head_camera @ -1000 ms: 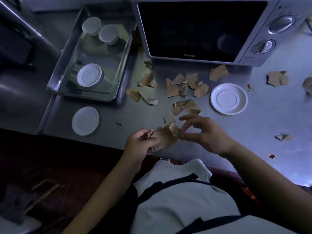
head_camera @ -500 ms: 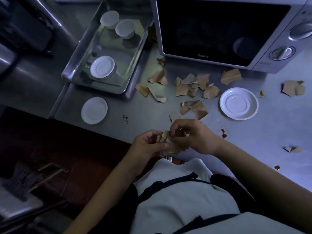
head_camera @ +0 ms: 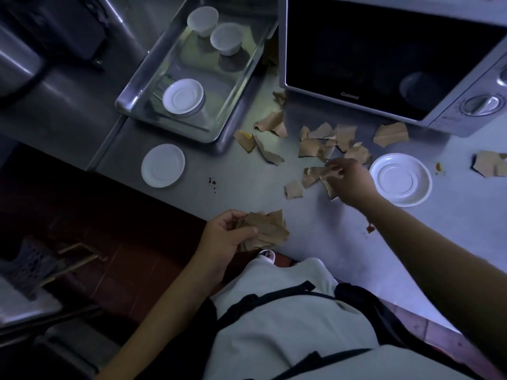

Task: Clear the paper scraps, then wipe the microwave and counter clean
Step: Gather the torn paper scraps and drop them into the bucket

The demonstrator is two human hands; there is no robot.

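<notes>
Several torn brown paper scraps (head_camera: 326, 144) lie on the steel counter (head_camera: 315, 229) in front of the silver microwave (head_camera: 384, 58). My left hand (head_camera: 225, 237) grips a bunch of collected scraps (head_camera: 266, 230) at the counter's front edge. My right hand (head_camera: 348, 179) reaches over the counter's middle, fingers pinching a scrap (head_camera: 327, 175) from a small cluster there. One single scrap (head_camera: 293, 190) lies just left of that hand. Further scraps sit by the microwave's right corner (head_camera: 391, 134) and at the far right (head_camera: 491, 167).
A white saucer (head_camera: 400, 178) sits right of my right hand, another saucer (head_camera: 163, 165) at the left. A steel tray (head_camera: 142, 105) holds two upturned cups and a saucer. Dark stains (head_camera: 212, 183) and a reddish spot (head_camera: 370, 229) mark the counter.
My right hand left the bunch at the front edge and moved out to the scraps in the counter's middle. My left hand stays holding the collected bunch.
</notes>
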